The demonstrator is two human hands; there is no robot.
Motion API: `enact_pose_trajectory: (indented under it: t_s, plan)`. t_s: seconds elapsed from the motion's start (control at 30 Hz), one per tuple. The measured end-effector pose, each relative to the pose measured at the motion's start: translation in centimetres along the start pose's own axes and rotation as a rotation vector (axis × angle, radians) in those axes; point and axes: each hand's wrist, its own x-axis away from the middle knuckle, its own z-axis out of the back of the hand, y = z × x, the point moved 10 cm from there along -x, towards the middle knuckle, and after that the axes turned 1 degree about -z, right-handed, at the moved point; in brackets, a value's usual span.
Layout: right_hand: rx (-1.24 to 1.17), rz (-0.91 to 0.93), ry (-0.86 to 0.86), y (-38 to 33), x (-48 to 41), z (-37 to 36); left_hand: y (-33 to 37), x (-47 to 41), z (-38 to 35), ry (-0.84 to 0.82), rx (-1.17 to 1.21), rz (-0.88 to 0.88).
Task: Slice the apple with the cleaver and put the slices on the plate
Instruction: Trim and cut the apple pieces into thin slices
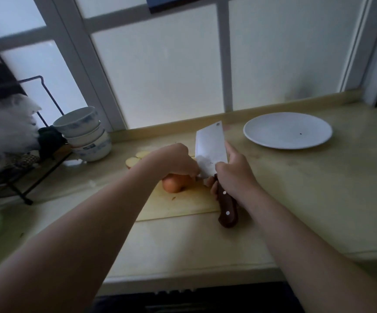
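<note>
**Apple pinned on board, cleaver at its right side**

Round orange-red apple (175,183) sits on the pale wooden cutting board (183,206), roughly mid-board, near the left-centre of the counter. Only its near lower half shows; the rest is under the hand.

Left hand (174,160) presses down on top of the apple, fingers curled over it and closed onto the fruit (fingertips tucked toward the blade side).

Steel cleaver with a broad rectangular blade and dark brown riveted wooden handle (209,152) stands on edge just right of the apple, blade flat facing the camera, tip end pointing away toward the window. Lower edge of the blade meets the apple's right side next to the left fingertips; can't tell how deep it sits in the fruit.

Right hand (232,177) is wrapped tight around the handle near the blade, index finger laid along the blade's right face. Handle butt sticks out toward the camera past the board's near edge.

Pale cut apple slices (135,160) lie flat behind the left hand, at the far left of the board; red skin shows on one edge.

White round ceramic plate (288,130) sits on the beige countertop (307,199), well to the right of the board, near the window sill. One small dark speck on it.

Far left: stack of white bowls with blue pattern (85,134) beside a black wire rack (24,141). Frosted window with grey frame (171,71) behind everything.
</note>
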Motion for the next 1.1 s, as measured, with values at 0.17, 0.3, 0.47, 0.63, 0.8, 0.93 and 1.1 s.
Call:
enact_pose_trajectory:
  t_s: [0.17, 0.3, 0.47, 0.63, 0.8, 0.93, 1.1]
  plan:
    - [-0.021, -0.003, -0.024, 0.1, -0.1, -0.1, 1.1, 0.6, 0.0, -0.082, -0.121, 0.033]
    - [-0.032, -0.008, -0.033, 0.3, -0.1, -0.1, 1.1, 1.1, -0.4, -0.185, -0.104, 0.102]
    - [-0.023, -0.004, -0.057, 0.3, -0.2, -0.4, 0.7, 1.2, -0.6, -0.170, -0.076, 0.143]
    - [-0.009, 0.003, -0.056, 0.2, -0.2, -0.4, 1.6, 1.1, -0.2, -0.093, -0.116, 0.081]
    - [-0.017, 0.008, -0.043, 0.2, -0.2, -0.1, 1.8, 1.4, -0.1, -0.093, -0.182, 0.070]
    - [-0.006, 0.018, -0.054, 0.2, -0.3, -0.3, 2.2, 1.7, 0.0, -0.098, -0.205, 0.064]
    - [-0.029, 0.017, -0.068, 0.1, -0.1, -0.4, 2.6, 2.1, 0.0, -0.106, -0.219, 0.048]
